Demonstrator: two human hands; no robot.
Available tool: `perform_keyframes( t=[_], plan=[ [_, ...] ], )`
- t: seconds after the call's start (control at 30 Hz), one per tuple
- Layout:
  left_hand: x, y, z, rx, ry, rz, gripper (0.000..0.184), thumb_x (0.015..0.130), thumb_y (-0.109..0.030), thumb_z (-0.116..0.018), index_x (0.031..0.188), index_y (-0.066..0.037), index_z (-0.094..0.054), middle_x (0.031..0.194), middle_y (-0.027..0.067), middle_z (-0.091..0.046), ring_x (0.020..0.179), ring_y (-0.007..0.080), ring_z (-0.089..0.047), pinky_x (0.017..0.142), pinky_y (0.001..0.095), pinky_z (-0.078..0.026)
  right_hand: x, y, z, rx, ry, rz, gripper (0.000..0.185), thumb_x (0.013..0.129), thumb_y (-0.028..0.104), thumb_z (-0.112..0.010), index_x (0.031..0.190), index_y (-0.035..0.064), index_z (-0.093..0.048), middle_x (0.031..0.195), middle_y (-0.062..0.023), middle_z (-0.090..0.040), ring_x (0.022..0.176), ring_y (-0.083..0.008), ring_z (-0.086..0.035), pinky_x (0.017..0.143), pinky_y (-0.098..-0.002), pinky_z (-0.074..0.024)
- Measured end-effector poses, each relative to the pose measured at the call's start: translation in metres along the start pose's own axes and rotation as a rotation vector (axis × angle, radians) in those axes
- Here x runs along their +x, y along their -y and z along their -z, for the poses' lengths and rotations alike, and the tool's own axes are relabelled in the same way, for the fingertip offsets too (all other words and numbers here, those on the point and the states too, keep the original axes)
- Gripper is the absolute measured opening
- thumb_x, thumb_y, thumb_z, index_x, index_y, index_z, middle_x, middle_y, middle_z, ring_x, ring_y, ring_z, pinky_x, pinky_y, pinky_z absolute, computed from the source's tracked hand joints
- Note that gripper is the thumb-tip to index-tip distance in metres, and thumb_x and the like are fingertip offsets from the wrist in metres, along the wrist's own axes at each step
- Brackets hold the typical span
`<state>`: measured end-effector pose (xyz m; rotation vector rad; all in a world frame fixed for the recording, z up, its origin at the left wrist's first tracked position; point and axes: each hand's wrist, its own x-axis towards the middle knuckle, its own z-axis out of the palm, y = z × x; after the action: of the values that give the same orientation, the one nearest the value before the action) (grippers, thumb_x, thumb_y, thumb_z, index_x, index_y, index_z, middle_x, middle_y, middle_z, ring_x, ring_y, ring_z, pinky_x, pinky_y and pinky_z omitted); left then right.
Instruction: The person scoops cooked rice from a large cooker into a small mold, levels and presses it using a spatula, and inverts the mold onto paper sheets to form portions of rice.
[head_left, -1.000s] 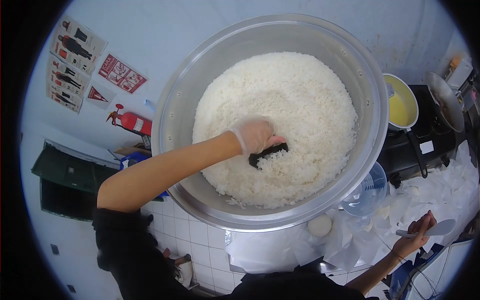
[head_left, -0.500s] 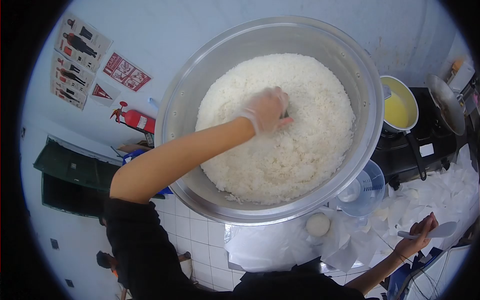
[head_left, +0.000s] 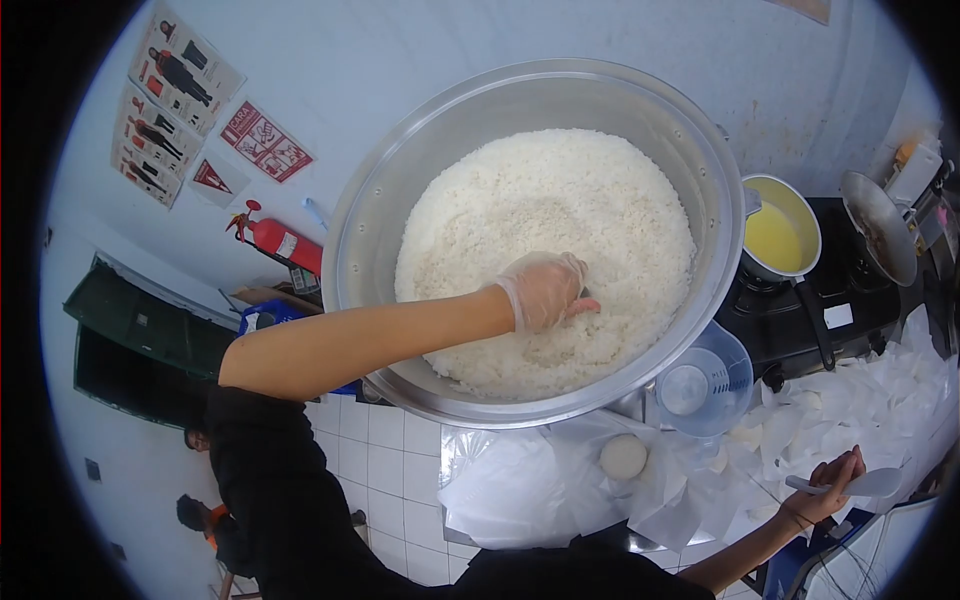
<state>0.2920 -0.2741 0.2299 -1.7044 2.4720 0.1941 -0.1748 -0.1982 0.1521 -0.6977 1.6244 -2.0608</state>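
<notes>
My left hand (head_left: pixel 548 292), in a clear plastic glove, reaches into white cooked rice (head_left: pixel 520 190) in a big metal pot (head_left: pixel 365 220). Its fingers curl around something with a small dark grey edge; the rest is hidden by the hand. A hollow shows in the rice around the fingers. At the lower right, my bare right hand (head_left: pixel 822 492) is closed on a grey rice paddle (head_left: pixel 872 484), above white paper sheets. On the sheets below the pot sits a round mound of rice (head_left: pixel 623 457).
Right of the pot, a saucepan of yellow liquid (head_left: pixel 780 235) and a wok (head_left: pixel 880 225) stand on a black stove (head_left: pixel 860 315). A clear measuring jug (head_left: pixel 720 380) is below them. White paper sheets (head_left: pixel 850 405) cover the counter. A fire extinguisher (head_left: pixel 285 243) hangs left; people are at lower left.
My left hand has moved down through the rice, toward the near side of the pot. My right hand keeps hold of the paddle. The view has shifted slightly.
</notes>
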Motion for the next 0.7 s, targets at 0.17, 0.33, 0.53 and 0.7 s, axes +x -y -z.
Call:
perform_keyframes(
  t=[0.17, 0.33, 0.53, 0.7],
  plan=[
    [-0.021, -0.025, 0.043, -0.159, 0.063, 0.004, 0.054, 0.096, -0.046, -0.052, 0.092, 0.007, -0.047, 0.078, 0.0271, -0.058, 0.070, 0.0420, -0.061, 0.065, 0.0455, -0.050, -0.006, -0.002, 0.001, -0.153, 0.092, 0.070, 0.029, 0.098, 0.027, -0.055, 0.115, 0.0051, -0.061, 0.098, -0.0029, -0.060, 0.080, -0.0028, -0.052, 0.061, -0.0138, -0.0348],
    [-0.035, -0.028, 0.065, -0.214, 0.103, -0.025, 0.048, 0.099, -0.043, -0.047, 0.092, 0.005, -0.049, 0.081, 0.0258, -0.057, 0.075, 0.0413, -0.060, 0.070, 0.0465, -0.049, -0.005, 0.002, -0.008, -0.018, 0.195, 0.030, 0.033, 0.096, 0.026, -0.058, 0.119, 0.0025, -0.060, 0.095, -0.0017, -0.056, 0.065, -0.0009, -0.040, 0.054, -0.0138, -0.0266],
    [-0.075, -0.011, 0.106, -0.365, 0.029, 0.073, 0.046, 0.103, -0.040, -0.036, 0.099, 0.001, -0.056, 0.089, 0.0247, -0.060, 0.088, 0.0403, -0.059, 0.084, 0.0457, -0.046, -0.022, 0.058, -0.054, 0.049, 0.456, -0.018, 0.052, 0.096, 0.033, -0.056, 0.136, 0.0033, -0.044, 0.090, 0.0021, -0.053, 0.060, -0.0003, -0.032, 0.052, -0.0175, -0.0222],
    [-0.093, 0.017, 0.108, -0.515, -0.314, 0.118, 0.062, 0.103, -0.047, -0.025, 0.102, 0.004, -0.060, 0.098, 0.0280, -0.062, 0.096, 0.0419, -0.057, 0.091, 0.0441, -0.043, -0.044, 0.114, -0.103, 0.057, 0.860, 0.003, 0.054, 0.095, 0.033, -0.053, 0.138, 0.0015, -0.044, 0.098, -0.0004, -0.053, 0.078, -0.0054, -0.044, 0.066, -0.0196, -0.0342]
  ],
)
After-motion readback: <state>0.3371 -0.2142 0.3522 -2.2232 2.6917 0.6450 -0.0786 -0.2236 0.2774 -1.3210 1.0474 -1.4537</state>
